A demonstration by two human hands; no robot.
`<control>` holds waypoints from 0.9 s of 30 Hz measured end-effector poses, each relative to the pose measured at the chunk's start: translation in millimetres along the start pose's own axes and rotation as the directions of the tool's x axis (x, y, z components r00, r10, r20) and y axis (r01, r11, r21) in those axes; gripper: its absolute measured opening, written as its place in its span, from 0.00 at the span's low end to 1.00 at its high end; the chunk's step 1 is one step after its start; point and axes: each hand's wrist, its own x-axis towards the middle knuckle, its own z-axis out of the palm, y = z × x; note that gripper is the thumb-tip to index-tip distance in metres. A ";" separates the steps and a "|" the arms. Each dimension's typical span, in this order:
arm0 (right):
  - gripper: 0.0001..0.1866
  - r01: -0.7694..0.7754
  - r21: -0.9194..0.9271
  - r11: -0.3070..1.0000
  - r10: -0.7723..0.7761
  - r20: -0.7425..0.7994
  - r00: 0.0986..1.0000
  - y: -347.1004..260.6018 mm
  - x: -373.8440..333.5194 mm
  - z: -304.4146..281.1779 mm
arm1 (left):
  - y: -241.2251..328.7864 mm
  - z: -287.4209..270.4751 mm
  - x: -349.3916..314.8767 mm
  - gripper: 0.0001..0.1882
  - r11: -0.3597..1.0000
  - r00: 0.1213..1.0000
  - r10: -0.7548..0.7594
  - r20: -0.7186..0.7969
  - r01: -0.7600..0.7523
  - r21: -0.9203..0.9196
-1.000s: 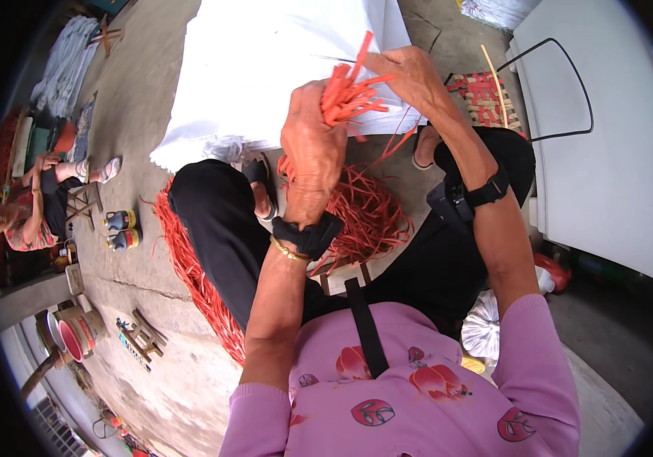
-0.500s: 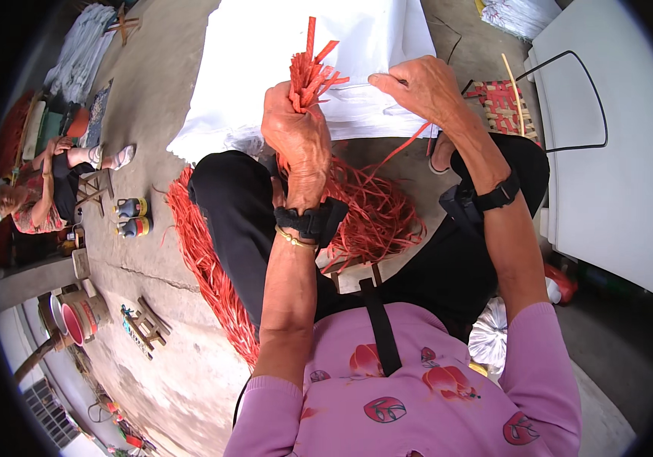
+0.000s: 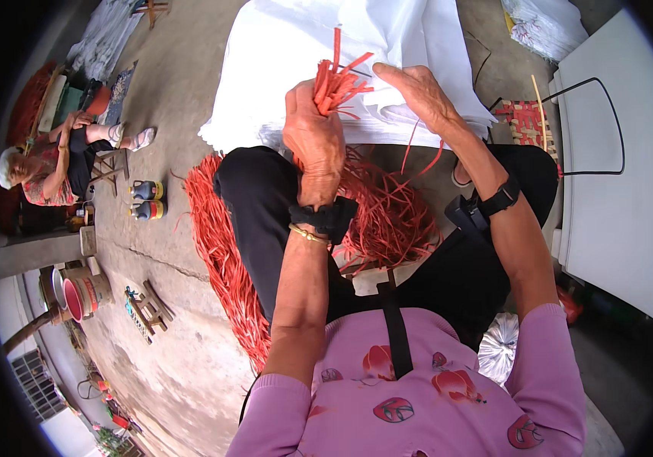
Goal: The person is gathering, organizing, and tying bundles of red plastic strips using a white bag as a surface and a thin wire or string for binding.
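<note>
My left hand [image 3: 314, 135] is closed around a bundle of red flat strips [image 3: 334, 90], whose cut ends stick up above the fist. Close to its right, my right hand [image 3: 422, 94] has curled fingers with the thumb stretched along the top. Red strip [image 3: 439, 158] hangs in a loop below the right hand and seems to pass through it. A thin dark needle-like line [image 3: 354, 71] shows between the bundle and the right fingertips; its far end is hidden. Both hands are over a stack of white sheets [image 3: 265, 68] in front of my knees.
Tangled red strips [image 3: 391, 217] lie between my legs, and a long heap of strips [image 3: 224, 255] lies beside my left leg. At the right stand a woven-seat chair [image 3: 526, 126] and a large white panel [image 3: 616, 206]. Another person [image 3: 56, 171] sits at the left near two dark bottles [image 3: 146, 199].
The whole view has shifted, so surroundings sit farther right and lower. My right thumb has lifted and straightened, and the red strip below that hand now hangs slack. The left hand keeps its bundle.
</note>
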 end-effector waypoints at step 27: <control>0.29 0.016 -0.017 1.000 -0.015 0.050 0.999 -5.5 20.4 34.8 | -28.4 -11.6 9.5 0.12 0.994 0.995 0.014 -0.094 -0.005 0.105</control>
